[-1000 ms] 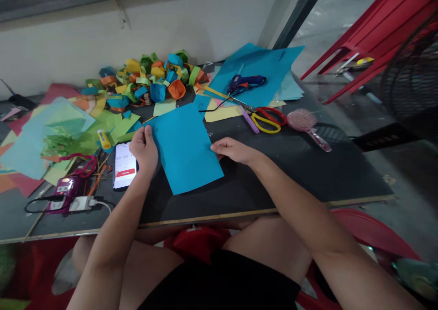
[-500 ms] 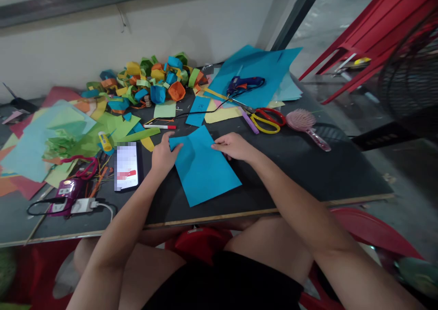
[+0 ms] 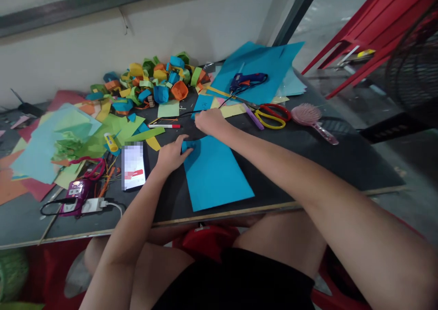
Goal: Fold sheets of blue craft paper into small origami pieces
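A blue paper sheet (image 3: 215, 173) lies flat on the dark table (image 3: 308, 164) in front of me. My left hand (image 3: 173, 152) pinches its top left corner, fingers closed on the paper. My right hand (image 3: 210, 120) is stretched past the sheet's far edge, knuckles up and fingers curled down on the table. It rests by a black cord and a small blue paper piece (image 3: 203, 103); what is under the fingers is hidden. A red-capped marker (image 3: 164, 126) lies just to its left.
A phone (image 3: 134, 166) lies left of my left hand, beside a glue stick (image 3: 111, 142) and a purple device (image 3: 77, 191). Folded paper boxes (image 3: 160, 81) are heaped at the back. Glue gun (image 3: 248, 79), scissors (image 3: 272, 116) and pink hairbrush (image 3: 310, 118) lie right; red chairs (image 3: 376, 27) beyond.
The blue sheet slid right and toward me, uncovering the marker. My left hand followed it to the corner. My right hand left the sheet's right side and reached forward to the cord.
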The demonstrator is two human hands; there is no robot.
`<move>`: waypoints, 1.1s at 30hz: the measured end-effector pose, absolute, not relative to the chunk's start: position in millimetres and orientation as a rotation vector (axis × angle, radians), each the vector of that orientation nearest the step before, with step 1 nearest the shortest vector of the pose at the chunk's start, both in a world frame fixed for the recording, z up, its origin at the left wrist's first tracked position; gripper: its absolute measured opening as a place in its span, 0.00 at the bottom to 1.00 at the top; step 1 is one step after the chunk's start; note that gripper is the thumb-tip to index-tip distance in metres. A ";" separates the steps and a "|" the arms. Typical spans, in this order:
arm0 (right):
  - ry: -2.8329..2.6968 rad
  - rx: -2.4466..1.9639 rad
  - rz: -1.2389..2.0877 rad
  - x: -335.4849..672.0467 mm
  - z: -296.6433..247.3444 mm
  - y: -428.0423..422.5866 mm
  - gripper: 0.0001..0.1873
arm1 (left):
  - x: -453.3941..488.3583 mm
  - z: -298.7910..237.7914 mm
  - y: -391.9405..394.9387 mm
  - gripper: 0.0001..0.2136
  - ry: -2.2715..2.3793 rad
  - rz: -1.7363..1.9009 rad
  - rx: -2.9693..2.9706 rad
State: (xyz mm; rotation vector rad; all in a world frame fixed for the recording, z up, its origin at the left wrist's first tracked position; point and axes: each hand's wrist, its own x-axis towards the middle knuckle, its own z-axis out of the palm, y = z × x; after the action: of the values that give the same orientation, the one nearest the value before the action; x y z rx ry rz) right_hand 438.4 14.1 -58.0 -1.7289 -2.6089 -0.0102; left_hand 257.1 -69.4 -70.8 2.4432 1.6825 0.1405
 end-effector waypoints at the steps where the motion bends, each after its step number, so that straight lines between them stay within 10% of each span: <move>1: -2.621 -1.731 -0.032 436.2 -58.0 15.9 0.14 | 257.1 -72.3 -69.4 0.23 1.692 0.166 2.433; 14: -2.436 -1.269 -0.375 438.3 -8.6 -106.6 0.21 | 254.7 -86.5 -65.5 0.23 1.571 0.709 2.260; 27: -2.287 -1.509 0.868 430.7 -28.8 -107.7 0.20 | 258.3 -81.5 -66.1 0.10 1.507 0.772 2.174; 33: -2.103 -1.660 0.708 491.9 -33.3 -45.5 0.40 | 256.8 -82.0 -63.9 0.09 1.525 0.806 2.112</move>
State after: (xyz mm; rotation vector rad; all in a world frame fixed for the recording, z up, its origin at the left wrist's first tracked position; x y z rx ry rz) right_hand 491.9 -45.5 -33.3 -1.6597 -2.1027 0.7085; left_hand 256.8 -63.9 -82.0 2.1117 1.5255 0.8062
